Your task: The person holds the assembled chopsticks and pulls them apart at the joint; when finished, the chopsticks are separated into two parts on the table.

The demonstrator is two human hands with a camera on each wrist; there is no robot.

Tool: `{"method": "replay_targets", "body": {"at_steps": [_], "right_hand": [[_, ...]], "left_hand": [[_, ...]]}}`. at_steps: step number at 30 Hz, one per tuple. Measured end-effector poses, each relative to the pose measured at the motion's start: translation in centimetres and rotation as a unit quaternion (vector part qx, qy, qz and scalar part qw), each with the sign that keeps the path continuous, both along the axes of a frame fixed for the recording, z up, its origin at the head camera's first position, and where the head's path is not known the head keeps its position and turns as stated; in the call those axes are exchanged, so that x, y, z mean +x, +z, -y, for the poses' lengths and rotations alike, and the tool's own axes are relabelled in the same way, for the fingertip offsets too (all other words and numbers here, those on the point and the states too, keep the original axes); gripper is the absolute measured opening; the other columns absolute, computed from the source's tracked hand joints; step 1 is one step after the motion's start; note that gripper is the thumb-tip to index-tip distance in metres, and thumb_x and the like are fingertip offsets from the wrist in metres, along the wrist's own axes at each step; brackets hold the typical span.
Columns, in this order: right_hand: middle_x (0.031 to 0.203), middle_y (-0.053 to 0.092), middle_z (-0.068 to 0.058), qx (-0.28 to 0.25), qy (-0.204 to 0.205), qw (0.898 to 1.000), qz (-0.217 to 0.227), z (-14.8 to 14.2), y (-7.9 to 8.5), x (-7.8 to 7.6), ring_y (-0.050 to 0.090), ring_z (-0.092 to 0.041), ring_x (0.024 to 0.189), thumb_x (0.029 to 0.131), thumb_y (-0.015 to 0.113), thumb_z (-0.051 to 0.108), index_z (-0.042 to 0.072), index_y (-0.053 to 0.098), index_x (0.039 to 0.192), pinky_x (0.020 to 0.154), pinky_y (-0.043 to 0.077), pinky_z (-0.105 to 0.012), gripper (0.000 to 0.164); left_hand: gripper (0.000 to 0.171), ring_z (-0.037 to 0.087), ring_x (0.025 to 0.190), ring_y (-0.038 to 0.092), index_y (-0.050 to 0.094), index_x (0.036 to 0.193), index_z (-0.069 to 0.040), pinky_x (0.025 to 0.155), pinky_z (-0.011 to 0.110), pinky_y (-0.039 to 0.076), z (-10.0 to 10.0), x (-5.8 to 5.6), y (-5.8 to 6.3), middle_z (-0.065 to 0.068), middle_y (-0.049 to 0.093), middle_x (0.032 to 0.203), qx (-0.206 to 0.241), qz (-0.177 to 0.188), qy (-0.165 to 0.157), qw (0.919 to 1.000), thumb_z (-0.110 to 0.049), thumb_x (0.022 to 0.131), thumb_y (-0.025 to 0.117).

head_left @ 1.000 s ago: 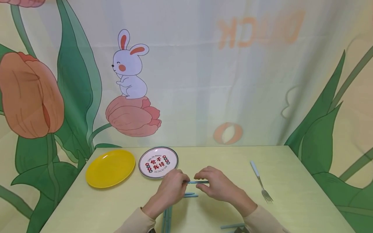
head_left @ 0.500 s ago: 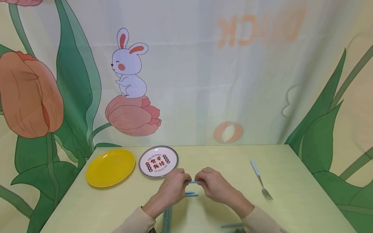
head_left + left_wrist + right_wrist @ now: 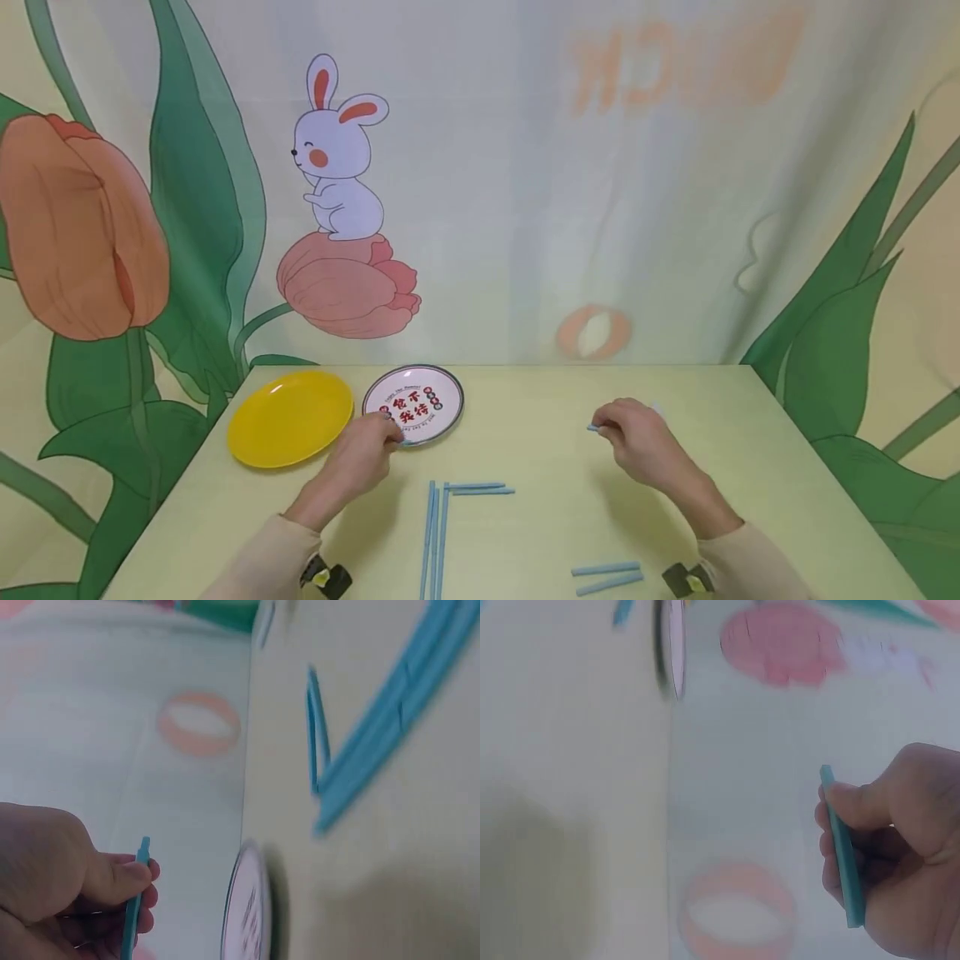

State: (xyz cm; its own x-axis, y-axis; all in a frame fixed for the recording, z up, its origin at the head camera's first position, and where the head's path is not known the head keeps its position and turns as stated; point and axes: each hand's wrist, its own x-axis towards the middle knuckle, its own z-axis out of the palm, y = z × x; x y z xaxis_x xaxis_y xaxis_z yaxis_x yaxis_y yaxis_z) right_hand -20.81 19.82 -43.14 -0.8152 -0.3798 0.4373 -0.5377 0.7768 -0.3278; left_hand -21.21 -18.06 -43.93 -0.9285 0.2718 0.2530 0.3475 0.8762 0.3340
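Note:
In the head view my left hand (image 3: 356, 457) hovers at the near edge of the small white plate (image 3: 442, 392). It pinches a slim blue chopstick piece (image 3: 133, 919), whose narrower stub end sticks out past the thumb in the left wrist view. Off to the right, my right hand (image 3: 643, 442) is raised over the table. Its thumb and curled fingers hold another blue chopstick piece (image 3: 845, 859). Between the arms lie several long blue chopsticks (image 3: 435, 533), side by side. Two shorter blue pieces (image 3: 480, 488) lie crosswise at their far end.
A yellow plate (image 3: 288, 417) stands at the back left. Two more short blue pieces (image 3: 609, 577) lie near the front, left of the right sleeve. Only the pale handle end of a fork (image 3: 657, 408) shows behind the right hand. A printed curtain (image 3: 480, 208) hangs behind the table.
Both hands were together on a blue stick in the middle. They have parted, left and right, each with a piece. The right hand now covers most of the fork.

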Motion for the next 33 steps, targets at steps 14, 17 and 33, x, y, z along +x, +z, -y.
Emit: {"method": "replay_targets", "body": {"at_steps": [14, 17, 33], "right_hand": [[0.083, 0.065, 0.008, -0.004, 0.064, 0.997, 0.03, 1.6, -0.7, 1.8, 0.052, -0.005, 0.076, 0.083, 0.07, -0.002, 0.015, 0.07, 0.084, 0.066, 0.048, -0.021, 0.017], [0.082, 0.066, 0.008, -0.004, 0.063, 0.998, 0.021, 1.6, -0.5, 1.9, 0.051, -0.004, 0.075, 0.083, 0.071, -0.001, 0.015, 0.07, 0.084, 0.065, 0.047, -0.02, 0.016], [0.083, 0.067, 0.011, -0.001, 0.063, 0.997, 0.046, 1.6, -0.3, 2.7, 0.052, -0.004, 0.077, 0.083, 0.072, 0.002, 0.018, 0.071, 0.085, 0.066, 0.047, -0.02, 0.017]], "left_hand": [[0.006, 0.01, 0.069, 0.055, 0.078, 0.083, -0.006, 0.064, 0.023, 0.049, -3.0, 0.4, -1.1, -0.003, 0.064, 0.075, 0.035, -0.049, -0.088, 0.9943, -0.002, 0.081, 0.074], [0.007, 0.011, 0.069, 0.056, 0.077, 0.083, -0.005, 0.064, 0.025, 0.05, -3.4, 0.3, -1.0, -0.001, 0.065, 0.075, 0.029, -0.057, -0.097, 0.9932, -0.001, 0.081, 0.073], [0.014, 0.01, 0.07, 0.052, 0.077, 0.088, -0.002, 0.063, 0.023, 0.047, -4.6, -0.2, -1.2, 0.001, 0.063, 0.077, 0.038, -0.024, -0.11, 0.9929, 0.003, 0.08, 0.066]]}}
